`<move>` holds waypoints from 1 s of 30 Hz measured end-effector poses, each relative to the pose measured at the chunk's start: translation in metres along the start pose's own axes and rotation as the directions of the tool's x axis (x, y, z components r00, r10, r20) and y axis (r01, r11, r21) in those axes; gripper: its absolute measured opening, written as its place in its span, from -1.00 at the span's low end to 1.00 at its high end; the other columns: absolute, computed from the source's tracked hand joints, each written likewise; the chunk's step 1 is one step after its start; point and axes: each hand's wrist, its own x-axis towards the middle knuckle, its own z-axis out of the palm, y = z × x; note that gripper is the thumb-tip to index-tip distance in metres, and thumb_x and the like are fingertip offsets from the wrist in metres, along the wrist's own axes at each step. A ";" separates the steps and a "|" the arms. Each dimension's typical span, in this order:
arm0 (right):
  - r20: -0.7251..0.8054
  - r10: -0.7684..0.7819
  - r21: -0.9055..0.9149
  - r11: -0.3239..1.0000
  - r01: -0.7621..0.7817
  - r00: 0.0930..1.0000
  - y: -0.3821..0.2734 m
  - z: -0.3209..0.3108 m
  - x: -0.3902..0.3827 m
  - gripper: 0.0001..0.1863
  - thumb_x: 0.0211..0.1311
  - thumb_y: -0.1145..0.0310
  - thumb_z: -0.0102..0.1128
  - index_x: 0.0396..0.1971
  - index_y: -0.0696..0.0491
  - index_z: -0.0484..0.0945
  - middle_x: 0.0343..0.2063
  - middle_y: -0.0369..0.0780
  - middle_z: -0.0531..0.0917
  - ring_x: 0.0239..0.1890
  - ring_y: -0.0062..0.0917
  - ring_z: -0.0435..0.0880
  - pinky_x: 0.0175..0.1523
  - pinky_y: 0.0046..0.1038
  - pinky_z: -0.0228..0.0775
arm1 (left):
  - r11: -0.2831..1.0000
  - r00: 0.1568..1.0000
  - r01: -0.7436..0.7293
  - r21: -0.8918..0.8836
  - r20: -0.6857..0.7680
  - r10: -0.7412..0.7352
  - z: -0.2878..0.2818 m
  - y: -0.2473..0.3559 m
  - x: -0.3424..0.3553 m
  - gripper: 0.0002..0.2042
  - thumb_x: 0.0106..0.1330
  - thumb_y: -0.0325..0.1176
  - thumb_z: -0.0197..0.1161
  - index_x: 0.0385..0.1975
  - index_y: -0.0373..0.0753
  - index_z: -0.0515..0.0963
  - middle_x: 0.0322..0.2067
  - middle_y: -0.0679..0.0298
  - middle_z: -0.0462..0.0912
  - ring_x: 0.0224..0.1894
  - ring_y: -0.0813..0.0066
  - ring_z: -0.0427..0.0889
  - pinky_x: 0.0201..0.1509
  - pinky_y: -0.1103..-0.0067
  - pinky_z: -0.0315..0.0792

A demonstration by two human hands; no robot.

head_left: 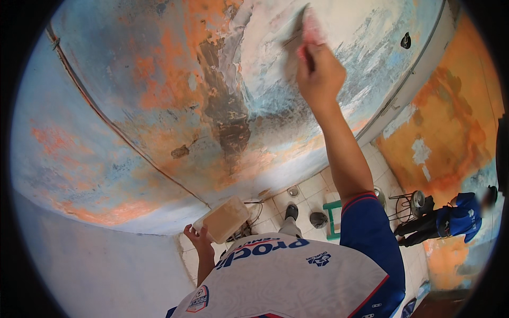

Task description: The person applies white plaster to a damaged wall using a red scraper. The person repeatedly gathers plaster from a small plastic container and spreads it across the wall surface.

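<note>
High on the mottled blue and orange wall (159, 63), my right hand (321, 77) grips a red-and-pale flat scraper (312, 26), blurred, over a patch of whitish coating (360, 37). Dark exposed plaster and rough streaks run down beside the patch. Low at the left, my left hand (199, 237) holds a translucent rectangular plastic container (222, 217) with tan material inside by its side.
A cable (114, 119) runs down the left wall. Below are a tiled floor (313, 185), a green stool-like frame (333, 212), a dark round object (318, 220) and a metal rack with a pot (417, 200). Another person (460, 217) in blue stands at right by an orange wall.
</note>
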 end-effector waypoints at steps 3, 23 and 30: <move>0.499 0.052 -0.105 0.995 0.001 0.865 -0.050 0.006 -0.051 -0.82 0.05 0.41 0.36 -0.33 -0.02 0.56 -0.40 -0.25 0.67 -0.44 -0.38 0.69 -0.48 -0.38 0.50 | 1.000 1.000 -0.005 -0.031 -0.006 0.004 0.002 -0.003 0.000 -0.36 0.26 -0.40 0.38 0.20 -0.11 0.08 0.13 0.07 0.31 0.10 0.26 0.43 0.03 0.36 0.52; 0.447 0.183 0.448 0.801 -0.397 0.876 -0.042 0.002 -0.096 -0.79 0.08 0.21 0.22 -0.44 0.05 0.57 -0.20 -0.15 0.63 -0.02 -0.20 0.57 0.09 -0.15 0.36 | 0.999 0.996 -0.015 0.045 0.085 0.011 -0.001 -0.029 0.013 -0.33 0.24 -0.40 0.38 0.21 -0.11 0.04 0.12 0.04 0.32 0.13 0.18 0.42 0.09 0.29 0.51; 0.515 0.020 0.354 0.905 -0.234 0.857 -0.077 -0.040 -0.094 -0.88 0.04 0.60 0.24 -0.39 0.13 0.57 -0.27 -0.07 0.68 -0.26 -0.17 0.67 -0.17 -0.22 0.56 | 1.000 0.998 0.016 0.018 0.054 -0.017 0.011 -0.017 0.005 -0.30 0.24 -0.39 0.39 0.24 -0.11 0.02 0.11 0.02 0.32 0.13 0.17 0.42 0.11 0.28 0.48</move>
